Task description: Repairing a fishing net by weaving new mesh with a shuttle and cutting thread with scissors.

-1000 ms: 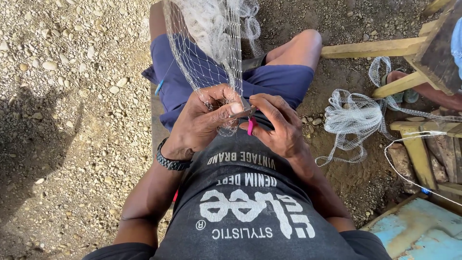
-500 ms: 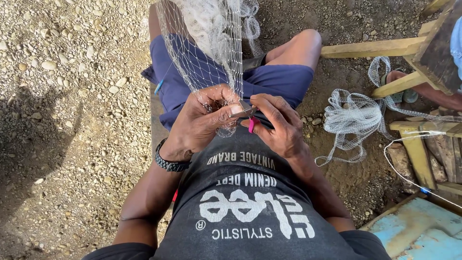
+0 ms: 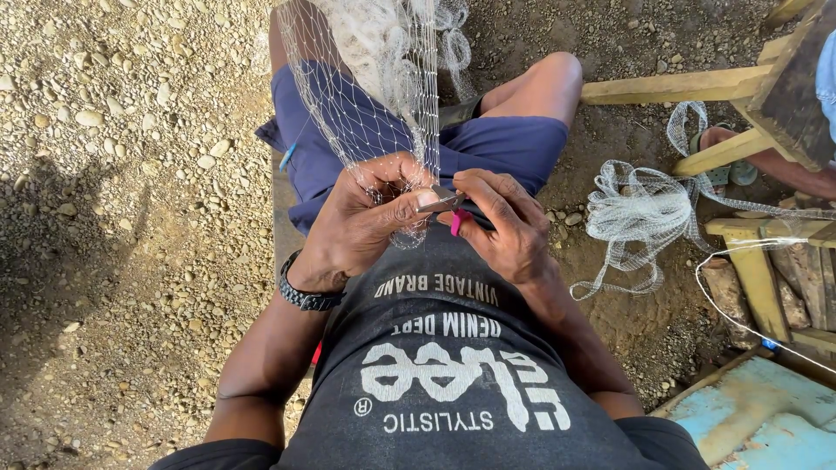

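While left hand (image 3: 366,213) pinches net (image 3: 366,113) | right hand (image 3: 501,222) grips pink-handled tool (image 3: 455,219)

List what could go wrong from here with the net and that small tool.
1. The left hand pinches the fine net right against the small metal tool in the right hand; a slip could nick a fingertip or cut a good strand.
2. The net drapes over the lap and knees; a tug might snag or tear the mesh.
3. The loose net bundle on the gravel beside the wooden frame could catch on stones.
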